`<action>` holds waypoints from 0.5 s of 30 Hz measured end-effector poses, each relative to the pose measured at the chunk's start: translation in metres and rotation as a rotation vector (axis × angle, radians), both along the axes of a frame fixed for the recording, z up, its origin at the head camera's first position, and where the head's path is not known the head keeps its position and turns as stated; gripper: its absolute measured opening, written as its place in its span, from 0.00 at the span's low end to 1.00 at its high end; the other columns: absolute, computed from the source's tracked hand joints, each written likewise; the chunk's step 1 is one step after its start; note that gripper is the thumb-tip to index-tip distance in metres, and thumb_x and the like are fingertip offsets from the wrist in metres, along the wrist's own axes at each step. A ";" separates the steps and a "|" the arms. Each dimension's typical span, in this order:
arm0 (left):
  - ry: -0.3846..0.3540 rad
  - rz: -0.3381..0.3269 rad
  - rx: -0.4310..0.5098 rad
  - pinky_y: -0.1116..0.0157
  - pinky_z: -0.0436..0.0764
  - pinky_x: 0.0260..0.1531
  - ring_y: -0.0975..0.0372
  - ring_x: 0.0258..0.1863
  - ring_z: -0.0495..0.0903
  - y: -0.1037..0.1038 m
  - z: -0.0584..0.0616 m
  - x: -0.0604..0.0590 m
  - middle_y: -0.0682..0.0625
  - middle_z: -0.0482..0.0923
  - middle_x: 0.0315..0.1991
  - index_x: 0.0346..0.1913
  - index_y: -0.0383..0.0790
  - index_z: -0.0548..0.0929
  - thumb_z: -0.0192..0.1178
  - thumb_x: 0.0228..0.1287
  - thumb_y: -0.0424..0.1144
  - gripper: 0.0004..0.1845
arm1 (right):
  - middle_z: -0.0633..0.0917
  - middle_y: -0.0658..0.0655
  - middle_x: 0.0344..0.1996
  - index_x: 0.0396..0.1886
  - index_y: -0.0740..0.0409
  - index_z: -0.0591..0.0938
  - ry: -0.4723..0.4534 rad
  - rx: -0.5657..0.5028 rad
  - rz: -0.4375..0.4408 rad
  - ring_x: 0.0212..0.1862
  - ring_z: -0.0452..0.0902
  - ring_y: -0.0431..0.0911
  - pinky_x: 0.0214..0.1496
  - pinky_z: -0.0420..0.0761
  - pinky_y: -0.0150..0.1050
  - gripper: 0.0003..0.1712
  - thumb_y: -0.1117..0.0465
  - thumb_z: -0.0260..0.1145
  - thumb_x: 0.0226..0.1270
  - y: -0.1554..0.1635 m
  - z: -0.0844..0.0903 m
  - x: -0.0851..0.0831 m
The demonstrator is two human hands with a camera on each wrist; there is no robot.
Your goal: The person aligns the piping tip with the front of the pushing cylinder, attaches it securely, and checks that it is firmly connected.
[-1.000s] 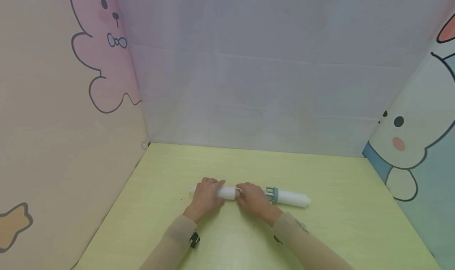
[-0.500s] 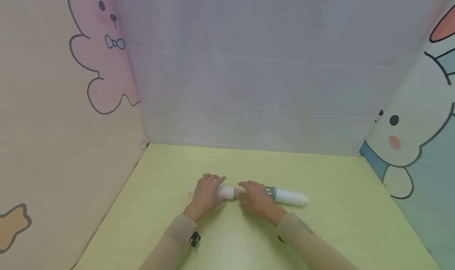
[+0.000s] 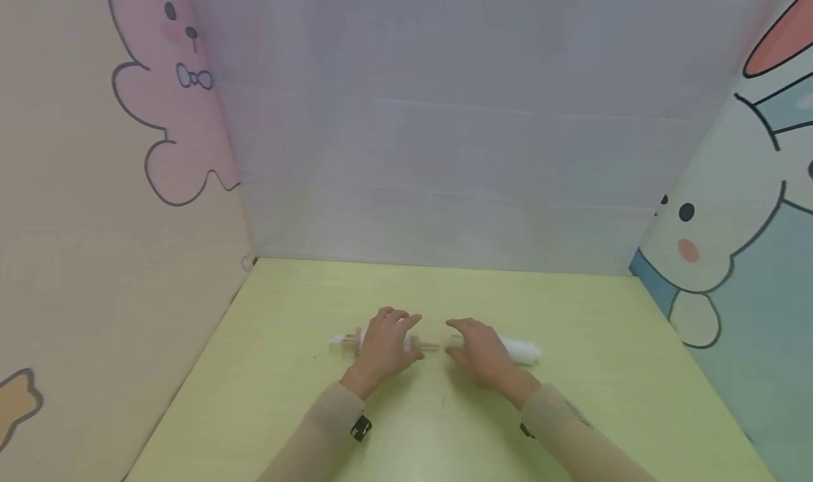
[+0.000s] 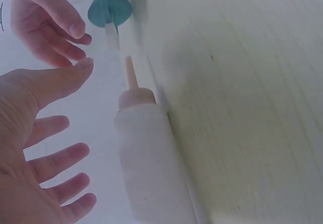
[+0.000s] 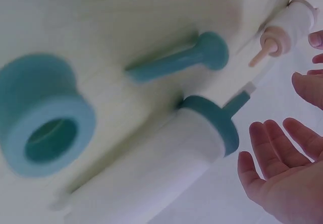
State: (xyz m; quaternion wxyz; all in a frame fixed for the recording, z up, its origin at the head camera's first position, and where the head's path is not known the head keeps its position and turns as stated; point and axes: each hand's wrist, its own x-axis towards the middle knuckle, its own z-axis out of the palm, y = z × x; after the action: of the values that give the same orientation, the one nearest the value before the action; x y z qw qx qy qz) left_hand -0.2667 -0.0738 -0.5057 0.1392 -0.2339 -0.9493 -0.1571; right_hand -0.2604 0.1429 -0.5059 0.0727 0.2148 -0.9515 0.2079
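Observation:
A white bottle [image 4: 151, 158] with a peach nozzle [image 4: 132, 75] lies on the yellow-green table [image 3: 444, 425]. My left hand [image 3: 387, 344] hovers over it with relaxed, spread fingers [image 4: 60, 158] and holds nothing. Just beyond the nozzle lies a white cylinder [image 5: 151, 168] with a teal collar [image 5: 217, 128]; its far end [image 3: 524, 351] pokes out past my right hand [image 3: 485, 348]. That hand's fingers [image 5: 272, 148] are open beside the collar and off it. A teal ring [image 5: 45, 133] and a teal rod [image 5: 176, 62] lie close to the cylinder, hidden in the head view.
Three panels wall in the table: a pink cartoon animal panel [image 3: 114, 185] at the left, a plain grey one [image 3: 444, 150] at the back, a white cartoon rabbit panel [image 3: 730, 242] at the right. Bare tabletop stretches in front of and behind the hands.
The bottle and the collared cylinder have come apart, leaving a gap at the nozzle. Both hands have let go and opened, and the right hand has shifted right.

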 end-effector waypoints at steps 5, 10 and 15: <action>0.012 -0.022 0.014 0.54 0.72 0.52 0.51 0.54 0.71 0.013 -0.002 0.000 0.48 0.79 0.50 0.57 0.48 0.78 0.74 0.39 0.55 0.37 | 0.80 0.59 0.52 0.56 0.59 0.77 0.019 0.001 -0.016 0.54 0.76 0.55 0.54 0.73 0.55 0.28 0.55 0.70 0.56 0.014 0.004 0.003; 0.014 -0.071 0.034 0.54 0.72 0.51 0.52 0.54 0.72 0.027 -0.002 0.005 0.48 0.79 0.49 0.55 0.48 0.79 0.74 0.40 0.55 0.35 | 0.82 0.58 0.50 0.53 0.58 0.79 0.060 -0.016 -0.031 0.52 0.77 0.55 0.53 0.74 0.54 0.26 0.56 0.71 0.54 0.029 0.008 0.009; 0.038 -0.120 0.032 0.55 0.72 0.51 0.53 0.53 0.72 0.042 -0.006 0.010 0.49 0.79 0.49 0.53 0.49 0.81 0.73 0.40 0.55 0.32 | 0.83 0.58 0.44 0.48 0.59 0.81 0.103 -0.028 -0.046 0.47 0.79 0.54 0.48 0.76 0.53 0.23 0.57 0.73 0.51 0.044 0.010 0.020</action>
State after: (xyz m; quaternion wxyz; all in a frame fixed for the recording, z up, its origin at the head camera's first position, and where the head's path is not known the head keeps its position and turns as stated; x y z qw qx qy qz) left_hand -0.2563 -0.0323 -0.5121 0.1511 -0.2912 -0.9281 -0.1760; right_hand -0.2399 0.1870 -0.4959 0.1296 0.2021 -0.9482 0.2080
